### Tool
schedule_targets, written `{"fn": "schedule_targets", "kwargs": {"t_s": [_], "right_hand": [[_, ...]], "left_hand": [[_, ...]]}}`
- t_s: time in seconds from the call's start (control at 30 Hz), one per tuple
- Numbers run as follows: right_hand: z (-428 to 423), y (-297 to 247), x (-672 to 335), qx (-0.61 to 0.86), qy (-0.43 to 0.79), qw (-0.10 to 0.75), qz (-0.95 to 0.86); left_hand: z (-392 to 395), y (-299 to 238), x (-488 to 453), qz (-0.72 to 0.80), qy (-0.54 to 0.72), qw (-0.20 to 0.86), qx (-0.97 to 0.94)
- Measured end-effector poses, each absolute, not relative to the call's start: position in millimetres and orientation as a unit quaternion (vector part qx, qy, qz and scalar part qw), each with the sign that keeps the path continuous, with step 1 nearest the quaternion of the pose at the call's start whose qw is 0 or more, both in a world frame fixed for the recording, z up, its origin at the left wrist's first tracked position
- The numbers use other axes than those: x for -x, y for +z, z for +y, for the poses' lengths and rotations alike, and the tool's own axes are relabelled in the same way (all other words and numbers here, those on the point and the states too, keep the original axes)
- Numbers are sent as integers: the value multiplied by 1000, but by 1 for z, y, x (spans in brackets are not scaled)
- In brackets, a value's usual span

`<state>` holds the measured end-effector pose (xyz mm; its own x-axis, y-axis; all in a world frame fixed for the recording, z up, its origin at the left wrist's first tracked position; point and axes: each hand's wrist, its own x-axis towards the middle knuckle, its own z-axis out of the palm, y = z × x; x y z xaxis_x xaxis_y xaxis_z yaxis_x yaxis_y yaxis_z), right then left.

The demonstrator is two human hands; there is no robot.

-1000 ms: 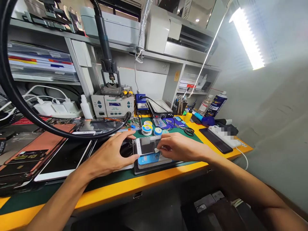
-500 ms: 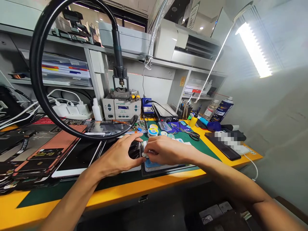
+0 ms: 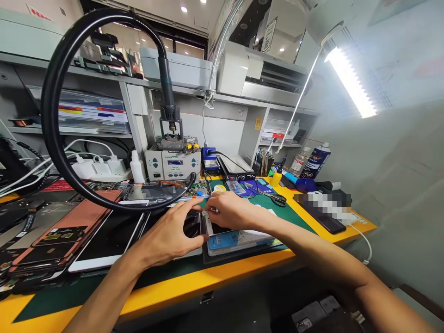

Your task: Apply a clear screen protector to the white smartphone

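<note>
A white phone lies on a dark pad near the front edge of the bench, with a blue card on its lower part. My left hand rests beside the phone's left edge, thumb and fingers curled against it. My right hand reaches across the phone's top left corner, fingertips pinched together there; what they pinch is too small to make out. The upper half of the phone is hidden under my right hand.
A black hose loops over the left of the bench. Tablets and phone panels lie at left. A soldering station, scissors, bottles and a dark phone stand behind and right. A lamp shines above.
My right hand has moved left from the phone's middle to its top left corner. My left hand has stayed against the phone's left edge. The camera has tilted upward.
</note>
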<state>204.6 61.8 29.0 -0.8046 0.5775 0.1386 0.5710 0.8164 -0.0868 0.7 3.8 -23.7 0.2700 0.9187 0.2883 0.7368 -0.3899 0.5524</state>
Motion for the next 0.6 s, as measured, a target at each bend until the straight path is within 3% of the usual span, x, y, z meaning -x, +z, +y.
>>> {"fn": "schedule_targets", "kwargs": {"t_s": [0.6], "right_hand": [[79, 31, -295, 402, 54, 104, -908]], "left_hand": [[4, -27, 3, 536, 273, 131, -788]]}}
